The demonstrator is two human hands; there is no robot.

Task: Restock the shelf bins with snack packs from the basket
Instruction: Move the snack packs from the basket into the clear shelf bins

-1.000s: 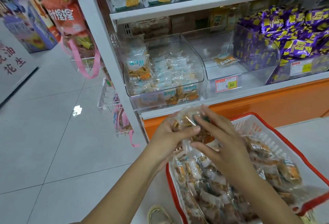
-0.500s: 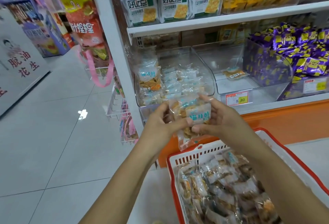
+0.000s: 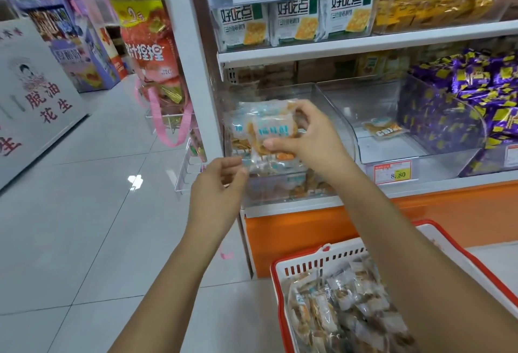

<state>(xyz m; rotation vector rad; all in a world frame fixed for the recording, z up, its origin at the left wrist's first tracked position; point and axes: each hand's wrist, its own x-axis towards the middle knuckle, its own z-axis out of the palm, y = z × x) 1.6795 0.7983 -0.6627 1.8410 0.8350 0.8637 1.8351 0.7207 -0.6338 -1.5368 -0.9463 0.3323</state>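
light: bright, even, from overhead | glare: white lamp spot on floor (image 3: 135,181) | shadows: faint | blur: soft on pack (image 3: 269,134) | edges: wide-angle bowing of shelf (image 3: 364,44)

Single view, head-worn wide-angle camera, looking forward and down. Faces white metal shelf unit (image 3: 364,44) from slightly left, close in. Clear plastic bins (image 3: 386,106) sit mid-frame within arm's reach. Both bare forearms enter from bottom edge. Left hand (image 3: 221,184) just left of centre, right hand (image 3: 308,139) holding clear-wrapped snack pack (image 3: 269,134) at centre. Red-rimmed white plastic basket (image 3: 276,282) directly below lens, cropped at lower right. Grey tiled floor (image 3: 84,212) fills left half, aisle running away to upper left.
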